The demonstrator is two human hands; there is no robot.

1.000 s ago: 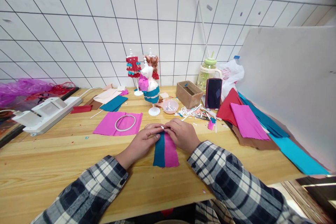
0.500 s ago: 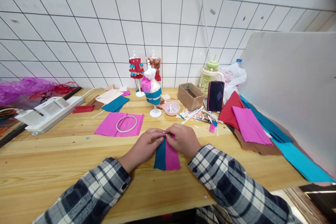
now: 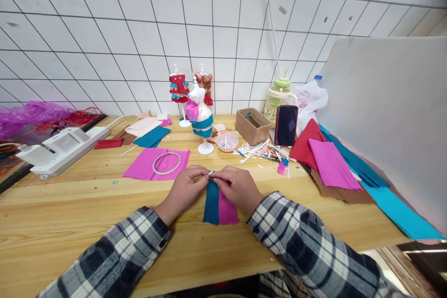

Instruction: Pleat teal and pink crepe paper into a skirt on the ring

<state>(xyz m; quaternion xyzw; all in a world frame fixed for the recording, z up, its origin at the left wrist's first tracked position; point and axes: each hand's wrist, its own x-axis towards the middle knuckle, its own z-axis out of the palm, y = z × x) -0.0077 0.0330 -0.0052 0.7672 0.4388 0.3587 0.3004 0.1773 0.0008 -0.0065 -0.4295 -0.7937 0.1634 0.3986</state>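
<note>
My left hand (image 3: pixel 187 189) is closed in a pinch, a small white strip (image 3: pixel 210 173) showing at its fingertips. Close against it, my right hand (image 3: pixel 241 187) pinches the top edge of a two-coloured piece of crepe paper (image 3: pixel 211 202), teal on the left half and magenta on the right. The piece hangs down flat toward me, its lower edge slightly wavy. Beyond my hands lies a magenta crepe sheet (image 3: pixel 139 167) with a pale ring (image 3: pixel 166 173) on it. A miniature dress form (image 3: pixel 203 123) in white, teal and magenta paper stands farther back.
Two more dressed forms stand behind, one in red (image 3: pixel 179 88). A pink bowl (image 3: pixel 227 148), white paper scraps (image 3: pixel 254 151), a cardboard box (image 3: pixel 252 135) and a phone (image 3: pixel 286 125) line the back. Coloured paper (image 3: pixel 333 167) is stacked right; a power strip (image 3: pixel 66 158) lies left.
My fingertips have shifted slightly left along the paper's top edge. The white strip shows more clearly between them now. The view has tilted a little.
</note>
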